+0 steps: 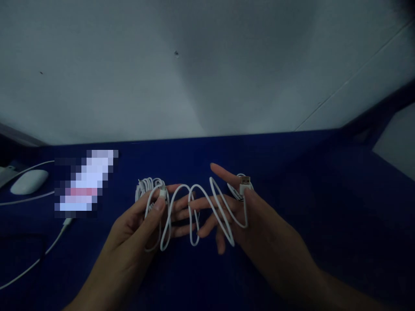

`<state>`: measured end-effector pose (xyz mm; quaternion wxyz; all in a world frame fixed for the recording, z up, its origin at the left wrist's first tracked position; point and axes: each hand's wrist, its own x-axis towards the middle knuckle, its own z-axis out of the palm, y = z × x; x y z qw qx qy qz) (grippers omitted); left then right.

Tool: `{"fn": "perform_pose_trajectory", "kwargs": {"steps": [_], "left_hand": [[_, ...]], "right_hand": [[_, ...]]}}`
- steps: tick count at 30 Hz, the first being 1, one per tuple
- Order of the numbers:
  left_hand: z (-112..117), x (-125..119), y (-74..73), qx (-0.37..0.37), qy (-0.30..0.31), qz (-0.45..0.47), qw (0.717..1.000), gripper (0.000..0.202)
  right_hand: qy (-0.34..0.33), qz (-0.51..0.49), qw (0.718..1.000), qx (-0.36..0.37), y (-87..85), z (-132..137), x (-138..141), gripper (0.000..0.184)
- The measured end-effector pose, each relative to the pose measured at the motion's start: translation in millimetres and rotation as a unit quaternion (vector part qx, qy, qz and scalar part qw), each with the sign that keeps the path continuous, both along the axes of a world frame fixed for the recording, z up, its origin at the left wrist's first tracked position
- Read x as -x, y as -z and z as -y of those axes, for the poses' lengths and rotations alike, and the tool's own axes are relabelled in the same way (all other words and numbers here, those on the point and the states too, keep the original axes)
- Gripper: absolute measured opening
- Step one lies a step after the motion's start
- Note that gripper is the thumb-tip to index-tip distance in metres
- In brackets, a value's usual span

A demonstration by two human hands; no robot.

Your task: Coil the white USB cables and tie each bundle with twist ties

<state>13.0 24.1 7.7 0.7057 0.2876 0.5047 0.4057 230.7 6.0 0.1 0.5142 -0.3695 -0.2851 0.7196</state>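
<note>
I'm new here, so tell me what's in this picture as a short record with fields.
Left grip: pinching the small plug of a white USB cable
Right grip: thumb on the USB-A plug
Between them: loose cable loops, crossing fingers
Behind, at left: bundled white cable, partly hidden
Far left: phone-like device, lit, pixelated; white rounded object, possibly a mouse
Surface: blue tabletop
Background: pale wall

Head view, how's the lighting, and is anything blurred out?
Head view: dim overall, with a broad, soft-edged shadow on the wall; same head view: the lit screen is pixelated beyond reading, while the cable looks fairly sharp.
</note>
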Motion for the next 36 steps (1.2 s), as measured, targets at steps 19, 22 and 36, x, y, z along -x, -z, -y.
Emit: {"fn": "perform_pose_trajectory", "kwargs": {"steps": [19,22,36], "left_hand": [[1,-1,-0.1,0.008,0.039,0.02,0.999,0.035],[2,-3,-1.3,0.019,0.043,0.028,0.998,0.036],[2,-2,-2.4,0.005,0.048,-0.001,0.999,0.03]], "right_hand": [[-0.109,0.082,0.99,-0.021,13.0,0,-10,0.06],[-0.07,0.117,0.991,-0.011,12.8,6,-11,0.053],[-0.014,0.305,0.939,0.157,-13.5,18,-11,0.081]]}}
